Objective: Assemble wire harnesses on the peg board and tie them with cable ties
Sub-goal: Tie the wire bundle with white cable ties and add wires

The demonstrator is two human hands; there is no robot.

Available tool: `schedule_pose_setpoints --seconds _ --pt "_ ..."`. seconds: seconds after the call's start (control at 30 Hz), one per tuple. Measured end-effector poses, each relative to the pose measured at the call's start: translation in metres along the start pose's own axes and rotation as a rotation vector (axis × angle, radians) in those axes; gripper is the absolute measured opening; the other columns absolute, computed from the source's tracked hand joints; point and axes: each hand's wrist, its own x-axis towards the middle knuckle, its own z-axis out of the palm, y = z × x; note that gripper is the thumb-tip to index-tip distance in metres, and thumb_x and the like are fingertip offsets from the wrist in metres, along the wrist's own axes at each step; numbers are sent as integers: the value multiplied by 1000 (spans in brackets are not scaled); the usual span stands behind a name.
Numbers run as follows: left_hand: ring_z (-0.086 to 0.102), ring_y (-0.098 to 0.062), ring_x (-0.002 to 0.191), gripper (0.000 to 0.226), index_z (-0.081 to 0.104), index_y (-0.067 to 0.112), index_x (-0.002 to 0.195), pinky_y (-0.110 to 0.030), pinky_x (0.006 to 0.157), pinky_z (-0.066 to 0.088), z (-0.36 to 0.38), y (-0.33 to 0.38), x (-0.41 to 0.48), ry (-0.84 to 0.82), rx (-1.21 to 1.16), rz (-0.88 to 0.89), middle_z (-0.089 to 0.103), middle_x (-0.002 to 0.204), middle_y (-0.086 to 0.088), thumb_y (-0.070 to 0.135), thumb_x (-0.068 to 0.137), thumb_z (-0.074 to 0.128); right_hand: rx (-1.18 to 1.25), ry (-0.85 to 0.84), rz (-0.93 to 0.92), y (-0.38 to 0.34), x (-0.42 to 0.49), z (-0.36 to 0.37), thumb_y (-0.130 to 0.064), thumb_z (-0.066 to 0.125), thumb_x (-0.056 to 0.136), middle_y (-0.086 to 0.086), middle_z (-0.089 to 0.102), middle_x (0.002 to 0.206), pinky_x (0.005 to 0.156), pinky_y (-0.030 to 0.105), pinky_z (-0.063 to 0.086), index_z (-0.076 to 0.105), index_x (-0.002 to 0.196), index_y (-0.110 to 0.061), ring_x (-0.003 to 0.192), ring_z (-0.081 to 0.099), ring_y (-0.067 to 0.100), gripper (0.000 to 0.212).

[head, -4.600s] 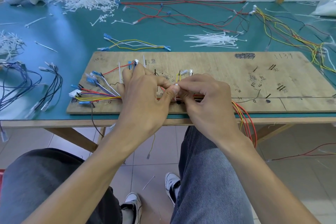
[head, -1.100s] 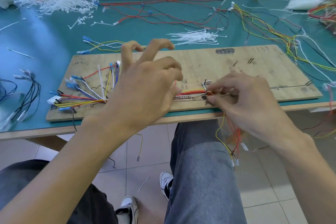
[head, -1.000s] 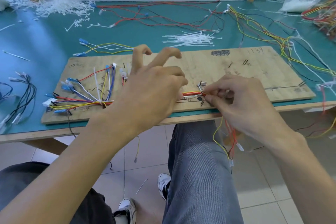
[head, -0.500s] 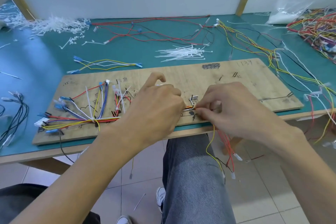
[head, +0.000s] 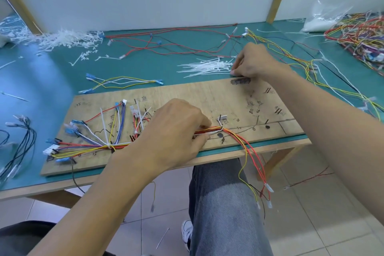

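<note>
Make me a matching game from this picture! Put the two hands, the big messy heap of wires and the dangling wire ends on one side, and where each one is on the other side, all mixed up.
Things:
1. left hand
2. right hand
3. tangled wire heap
4. loose wire ends

Places:
A. hanging below the edge of the table
B. at the pile of white cable ties
C. far right corner of the table
D. holding the wire bundle on the peg board

Pairs: 1-D, 2-B, 3-C, 4-A.

The board is bare matt wood, the counter a smooth teal mat, the ties white plastic, the wires glossy.
</note>
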Motion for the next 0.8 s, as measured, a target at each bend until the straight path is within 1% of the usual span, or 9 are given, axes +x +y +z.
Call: schedule_pose_setpoints --seconds 0.1,0.27,0.37,0.43,0.5,0.57,0.63,0.7,0.8 --pt "58 -19 92 33 76 34 111 -41 83 53 -2 2 0 24 -17 -10 71 85 11 47 92 52 -59 -5 -40 3 5 1 -10 83 84 1 70 74 87 36 60 76 76 -23 90 71 21 17" --pt "57 -16 91 33 77 35 112 -41 86 54 -4 3 0 24 -59 -23 73 87 13 48 90 56 -123 48 -96 10 0 7 -2 71 93 14 74 93 85 41 59 76 89 -9 94 69 32 10" --pt "61 -17 109 41 76 31 109 -41 100 51 -5 5 -2 18 -96 -63 75 93 13 55 89 49 -157 169 -164 6 -15 -2 5 62 93 15 70 99 77 39 53 68 91 -11 94 64 36 18" --pt "61 -18 120 39 69 32 111 -39 102 50 -9 5 -4 16 -177 -103 76 97 15 60 96 46 -172 240 -322 1 -31 -13 11 59 91 12 68 94 73 38 46 66 92 -8 91 61 35 20" --pt "65 -17 104 30 59 34 106 -39 86 53 -15 10 -5 62 -259 -123 74 90 15 60 100 45 -169 265 -520 -8 -54 -23 11 60 92 10 66 90 71 39 44 65 93 -6 85 58 33 18" --pt "65 -14 80 23 59 31 96 -39 73 53 -23 16 -3 301 -360 -150 69 77 12 53 99 51 -137 269 -657 -16 -78 -32 8 62 95 7 66 90 72 39 44 65 96 -7 83 56 28 15" --pt "61 -16 77 21 61 29 97 -39 73 50 -34 18 1 521 -332 -202 63 79 11 50 99 58 -107 273 -748 -23 -98 -38 8 64 95 5 67 92 73 35 44 66 99 -6 83 56 25 14" --pt "57 -20 84 24 65 28 106 -42 80 49 -39 14 5 459 -213 -241 60 89 10 51 100 59 -100 261 -808 -30 -114 -42 9 62 96 5 67 94 74 35 45 65 101 -5 85 57 24 16" --pt "57 -19 76 20 73 25 95 -41 75 53 -38 10 6 296 -275 -246 64 79 10 42 100 65 -86 228 -850 -36 -129 -46 11 59 97 6 66 96 75 35 46 65 103 -3 86 57 26 16"
